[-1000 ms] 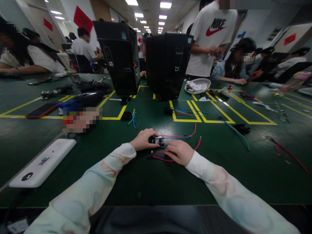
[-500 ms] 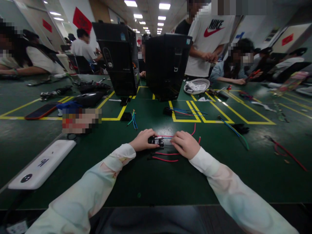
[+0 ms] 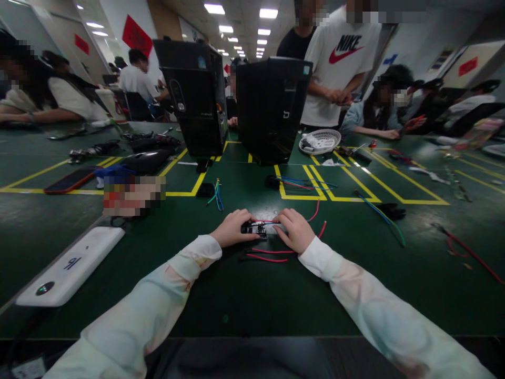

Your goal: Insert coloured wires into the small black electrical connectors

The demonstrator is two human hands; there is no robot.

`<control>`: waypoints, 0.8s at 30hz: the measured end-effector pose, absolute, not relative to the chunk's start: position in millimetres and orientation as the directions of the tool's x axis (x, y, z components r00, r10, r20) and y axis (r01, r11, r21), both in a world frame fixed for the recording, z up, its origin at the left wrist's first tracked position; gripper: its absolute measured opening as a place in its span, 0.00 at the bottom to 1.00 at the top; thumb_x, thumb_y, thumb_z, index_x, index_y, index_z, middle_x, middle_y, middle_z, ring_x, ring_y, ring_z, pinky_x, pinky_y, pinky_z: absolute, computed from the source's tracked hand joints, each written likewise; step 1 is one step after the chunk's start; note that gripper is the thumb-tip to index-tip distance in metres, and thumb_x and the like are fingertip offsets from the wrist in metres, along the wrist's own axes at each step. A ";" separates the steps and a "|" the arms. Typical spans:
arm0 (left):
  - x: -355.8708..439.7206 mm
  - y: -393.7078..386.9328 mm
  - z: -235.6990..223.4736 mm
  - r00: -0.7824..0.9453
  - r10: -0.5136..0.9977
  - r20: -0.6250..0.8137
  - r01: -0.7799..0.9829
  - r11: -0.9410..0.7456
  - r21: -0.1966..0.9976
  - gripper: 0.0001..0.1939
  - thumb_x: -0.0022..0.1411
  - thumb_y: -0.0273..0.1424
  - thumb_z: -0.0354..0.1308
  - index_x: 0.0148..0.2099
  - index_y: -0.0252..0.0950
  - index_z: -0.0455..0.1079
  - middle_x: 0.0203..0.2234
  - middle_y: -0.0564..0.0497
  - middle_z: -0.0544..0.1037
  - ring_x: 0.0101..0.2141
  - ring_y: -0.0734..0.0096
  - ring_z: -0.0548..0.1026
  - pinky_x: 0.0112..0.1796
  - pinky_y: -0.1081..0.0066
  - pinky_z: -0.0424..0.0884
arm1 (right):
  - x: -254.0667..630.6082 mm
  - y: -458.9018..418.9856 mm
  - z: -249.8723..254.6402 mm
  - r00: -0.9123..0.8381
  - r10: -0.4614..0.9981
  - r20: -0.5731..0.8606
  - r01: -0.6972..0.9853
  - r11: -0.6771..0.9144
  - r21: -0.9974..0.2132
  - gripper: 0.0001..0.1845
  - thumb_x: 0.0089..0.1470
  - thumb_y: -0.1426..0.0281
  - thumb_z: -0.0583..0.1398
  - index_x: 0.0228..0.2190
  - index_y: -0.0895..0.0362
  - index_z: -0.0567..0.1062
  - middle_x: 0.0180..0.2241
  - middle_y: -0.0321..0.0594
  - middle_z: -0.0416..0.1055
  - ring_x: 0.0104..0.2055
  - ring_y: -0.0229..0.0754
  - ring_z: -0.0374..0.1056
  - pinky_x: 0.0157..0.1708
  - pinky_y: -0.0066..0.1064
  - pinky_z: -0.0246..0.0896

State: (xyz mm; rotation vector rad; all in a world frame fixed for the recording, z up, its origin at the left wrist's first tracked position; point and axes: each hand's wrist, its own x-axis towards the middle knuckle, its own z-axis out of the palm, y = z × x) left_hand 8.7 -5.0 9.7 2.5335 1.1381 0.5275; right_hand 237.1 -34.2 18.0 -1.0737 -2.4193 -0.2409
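Observation:
My left hand [image 3: 235, 227] is closed on a small black part with metal pieces [image 3: 258, 230], pressed down on the green table; its exact kind is too small to make out. From the part, thin red and blue wires [image 3: 269, 223] run across to my right hand [image 3: 295, 230]. The right fingers are bent in a pinch on the wires close to the part. Two short red wires [image 3: 268, 259] lie just in front of the hands. Past the right hand, red wire ends [image 3: 316, 209] stick out.
Two black computer towers [image 3: 272, 110] stand ahead. A white power bank [image 3: 71, 268] lies at left. Coloured wire bundles [image 3: 216, 196] and a blue-green wire bundle [image 3: 381, 216] lie around. Beyond are a white basket [image 3: 320, 141] and several people along the table.
My right hand has shifted slightly left, closer to the black part and my left hand. The left hand keeps its grip. The view has moved slightly.

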 end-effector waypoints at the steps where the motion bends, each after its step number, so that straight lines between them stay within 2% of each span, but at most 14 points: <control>1: 9.0 -5.2 9.8 0.617 0.759 0.206 0.646 -0.639 0.418 0.25 0.51 0.51 0.55 0.43 0.38 0.66 0.37 0.49 0.69 0.39 0.63 0.65 0.41 0.65 0.61 | 237.4 -33.0 18.3 -0.578 0.651 0.492 0.738 0.674 -0.025 0.11 0.57 0.68 0.49 0.34 0.59 0.69 0.33 0.44 0.65 0.36 0.43 0.57 0.37 0.34 0.52; 7: 10.9 -6.1 10.3 0.602 0.767 0.221 0.656 -0.633 0.410 0.25 0.51 0.53 0.55 0.41 0.38 0.67 0.36 0.49 0.69 0.39 0.63 0.65 0.40 0.65 0.61 | 241.6 -36.6 22.3 -0.568 0.673 0.473 0.755 0.655 -0.026 0.10 0.58 0.68 0.49 0.32 0.58 0.68 0.31 0.43 0.68 0.35 0.41 0.60 0.35 0.31 0.52; 13: 17.5 -2.9 11.2 0.598 0.769 0.227 0.672 -0.635 0.382 0.22 0.51 0.50 0.56 0.38 0.37 0.66 0.36 0.50 0.69 0.38 0.64 0.65 0.39 0.65 0.61 | 247.7 -38.6 19.9 -0.506 0.792 0.341 0.819 0.565 -0.099 0.10 0.58 0.67 0.49 0.35 0.56 0.68 0.33 0.40 0.72 0.32 0.37 0.66 0.28 0.27 0.52; 18: 20.0 0.5 10.4 0.620 0.756 0.212 0.656 -0.647 0.389 0.22 0.51 0.49 0.56 0.39 0.37 0.66 0.37 0.49 0.68 0.39 0.63 0.65 0.39 0.65 0.61 | 249.8 -36.9 19.5 -0.511 0.837 0.196 0.850 0.526 -0.026 0.12 0.60 0.67 0.47 0.35 0.55 0.69 0.33 0.40 0.73 0.32 0.38 0.68 0.27 0.26 0.50; 24: 17.6 2.1 8.9 0.631 0.748 0.208 0.647 -0.654 0.392 0.23 0.50 0.50 0.56 0.40 0.38 0.66 0.38 0.49 0.69 0.39 0.63 0.65 0.39 0.65 0.61 | 250.8 -35.8 17.5 -0.512 0.806 0.296 0.835 0.548 -0.046 0.13 0.60 0.68 0.47 0.35 0.56 0.70 0.34 0.40 0.72 0.33 0.38 0.67 0.29 0.26 0.52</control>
